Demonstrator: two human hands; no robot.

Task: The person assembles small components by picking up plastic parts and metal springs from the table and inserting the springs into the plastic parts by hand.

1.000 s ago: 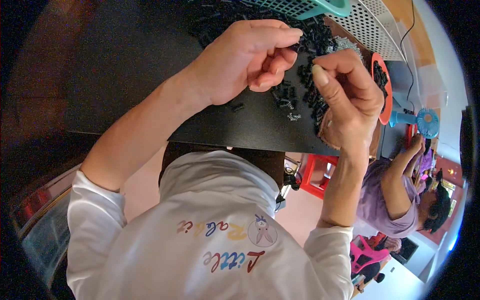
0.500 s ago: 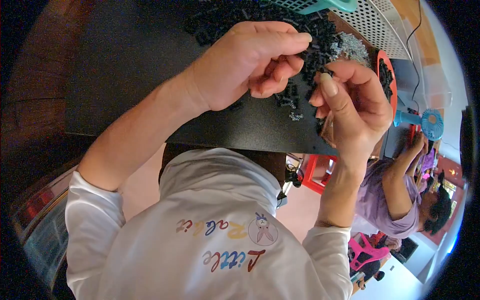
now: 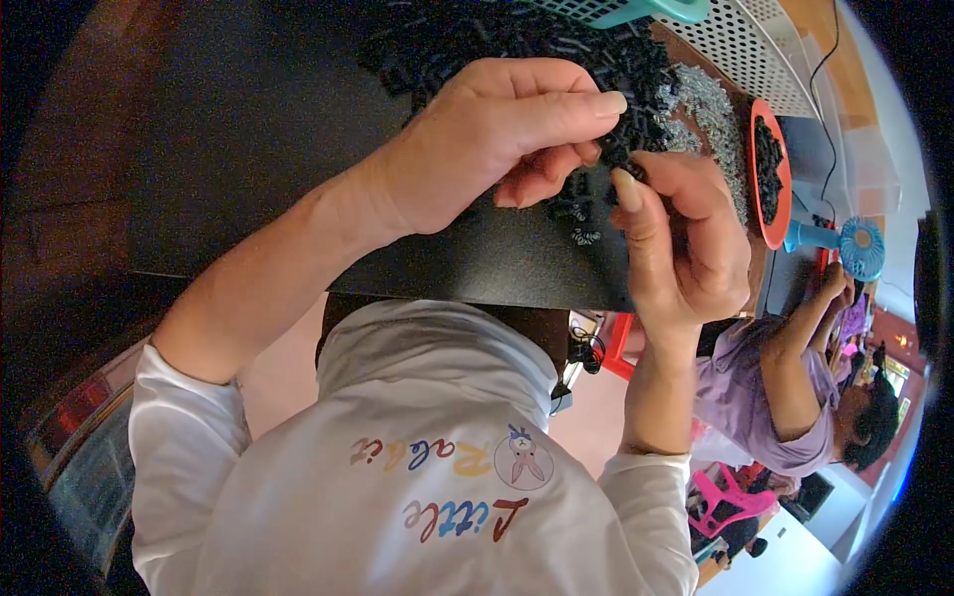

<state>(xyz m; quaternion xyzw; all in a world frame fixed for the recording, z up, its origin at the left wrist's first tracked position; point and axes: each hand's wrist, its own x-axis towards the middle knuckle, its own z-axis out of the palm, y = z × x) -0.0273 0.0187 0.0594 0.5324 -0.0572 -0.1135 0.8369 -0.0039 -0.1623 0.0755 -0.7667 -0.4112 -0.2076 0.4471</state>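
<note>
My left hand (image 3: 522,134) is over the dark table (image 3: 248,139), its thumb and fingers closed together near the pile. What it holds, if anything, is hidden behind the thumb and curled fingers. Just to its right, my right hand (image 3: 691,233) pinches a small black piece (image 3: 636,173) between thumb and forefinger. The fingertips of both hands nearly meet. Behind them spreads a heap of small black tube-like pieces (image 3: 517,45). Next to it lies a pile of small silvery metal parts (image 3: 714,109), too fine to name. A few silvery bits (image 3: 586,237) rest nearer to me.
An orange-red dish (image 3: 774,236) with black pieces stands at the right. White perforated basket (image 3: 735,50) and green basket (image 3: 676,10) border the far side. A small blue fan (image 3: 861,248) stands beyond the dish. Another person in a purple top (image 3: 765,397) sits at the right.
My right hand has moved slightly left and nearer to me, uncovering more of the orange-red dish and the silvery pile. My left hand has dropped a little toward me.
</note>
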